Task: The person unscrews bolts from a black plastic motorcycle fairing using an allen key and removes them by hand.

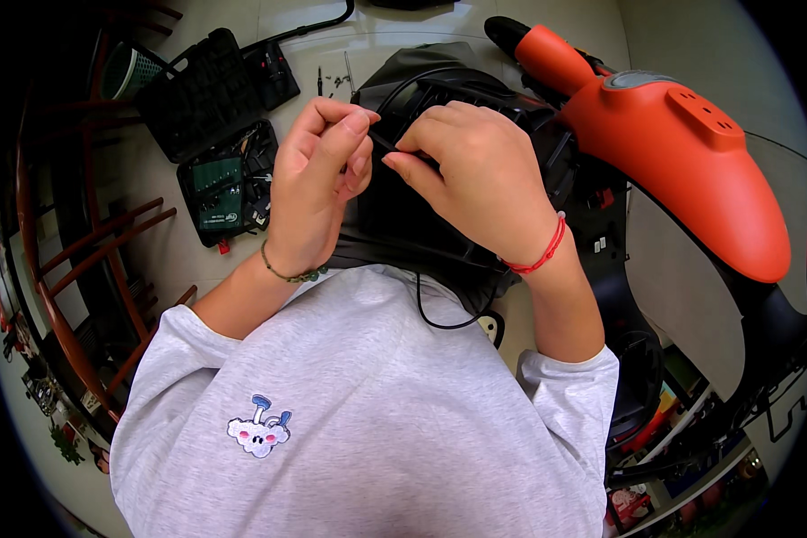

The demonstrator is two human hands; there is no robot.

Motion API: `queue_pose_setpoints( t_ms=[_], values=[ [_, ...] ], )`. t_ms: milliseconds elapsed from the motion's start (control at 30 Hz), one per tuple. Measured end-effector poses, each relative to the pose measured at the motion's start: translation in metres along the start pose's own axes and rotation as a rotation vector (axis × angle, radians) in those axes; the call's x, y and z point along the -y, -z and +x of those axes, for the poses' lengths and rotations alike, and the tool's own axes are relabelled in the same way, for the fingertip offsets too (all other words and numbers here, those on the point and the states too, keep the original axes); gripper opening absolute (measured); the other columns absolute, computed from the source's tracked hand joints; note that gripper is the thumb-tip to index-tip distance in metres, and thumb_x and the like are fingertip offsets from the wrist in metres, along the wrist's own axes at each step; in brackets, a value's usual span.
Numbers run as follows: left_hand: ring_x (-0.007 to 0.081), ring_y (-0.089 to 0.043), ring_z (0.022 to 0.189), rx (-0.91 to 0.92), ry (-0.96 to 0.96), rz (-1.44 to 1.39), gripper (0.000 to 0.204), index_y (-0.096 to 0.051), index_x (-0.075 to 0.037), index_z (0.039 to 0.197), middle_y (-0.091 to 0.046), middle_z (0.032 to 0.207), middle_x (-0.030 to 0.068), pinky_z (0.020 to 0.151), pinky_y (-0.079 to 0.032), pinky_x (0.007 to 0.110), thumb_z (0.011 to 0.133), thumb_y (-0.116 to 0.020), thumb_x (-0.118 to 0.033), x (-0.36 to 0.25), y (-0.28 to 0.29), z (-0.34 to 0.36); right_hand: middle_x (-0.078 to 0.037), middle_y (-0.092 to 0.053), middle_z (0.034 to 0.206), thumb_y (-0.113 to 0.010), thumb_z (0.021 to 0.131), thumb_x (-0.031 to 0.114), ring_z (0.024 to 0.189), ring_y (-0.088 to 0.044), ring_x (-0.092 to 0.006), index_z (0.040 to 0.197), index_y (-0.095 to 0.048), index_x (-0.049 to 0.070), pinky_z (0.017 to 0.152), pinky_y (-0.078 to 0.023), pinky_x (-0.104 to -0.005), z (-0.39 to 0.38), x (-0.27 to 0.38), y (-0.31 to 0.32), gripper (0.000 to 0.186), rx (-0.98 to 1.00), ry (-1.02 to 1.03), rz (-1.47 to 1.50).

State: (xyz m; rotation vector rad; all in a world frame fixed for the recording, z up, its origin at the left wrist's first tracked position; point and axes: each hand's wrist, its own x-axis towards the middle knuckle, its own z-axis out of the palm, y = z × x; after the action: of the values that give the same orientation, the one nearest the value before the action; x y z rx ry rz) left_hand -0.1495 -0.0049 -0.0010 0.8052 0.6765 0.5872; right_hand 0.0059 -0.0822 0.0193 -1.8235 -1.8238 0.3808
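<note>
Both my hands are raised over a black plastic housing (403, 211) that lies in front of me. My left hand (318, 179) is closed in a pinch, thumb against forefinger. Across from it, my right hand (480, 170) pinches too, its back turned up and its fingertips pointing left. A thin black strip or cable piece (381, 143) runs in the small gap between the two hands; both seem to grip it, though its ends are hidden by the fingers. A black cable (439, 325) loops out below the housing, near my shirt.
To the left lie an open black tool case (202, 99) with a green insert (220, 195) and wooden chair rails (108, 238). Small screws (335, 82) and a screwdriver (320, 81) rest on the floor ahead. A large orange plastic cover (663, 143) stands at the right.
</note>
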Motion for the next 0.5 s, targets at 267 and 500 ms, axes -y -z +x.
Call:
queue_pose_setpoints(
  t_ms=[267, 500],
  values=[
    [0.0026, -0.037, 0.058, -0.003, -0.034, -0.012, 0.032, -0.056, 0.004, 0.118, -0.048, 0.07, -0.0026, 0.051, -0.028, 0.018, 0.095, -0.05, -0.018, -0.0003, -0.0023, -0.0047, -0.003, -0.059, 0.069, -0.068, 0.076, 0.019, 0.07, -0.058, -0.0211, 0.07, -0.063, 0.007, 0.063, -0.045, -0.0334, -0.0007, -0.0026, -0.0068, 0.015, -0.084, 0.064, -0.005],
    [0.0028, -0.037, 0.06, 0.096, -0.074, 0.05, 0.039, -0.052, 0.004, 0.126, -0.049, 0.074, -0.0015, 0.053, -0.028, 0.017, 0.095, -0.048, -0.019, 0.0027, 0.0073, -0.0053, -0.004, -0.06, 0.07, -0.068, 0.076, 0.018, 0.07, -0.059, -0.0222, 0.07, -0.062, 0.007, 0.063, -0.045, -0.0342, 0.0016, -0.0002, -0.0041, 0.014, -0.069, 0.054, 0.041]
  ],
)
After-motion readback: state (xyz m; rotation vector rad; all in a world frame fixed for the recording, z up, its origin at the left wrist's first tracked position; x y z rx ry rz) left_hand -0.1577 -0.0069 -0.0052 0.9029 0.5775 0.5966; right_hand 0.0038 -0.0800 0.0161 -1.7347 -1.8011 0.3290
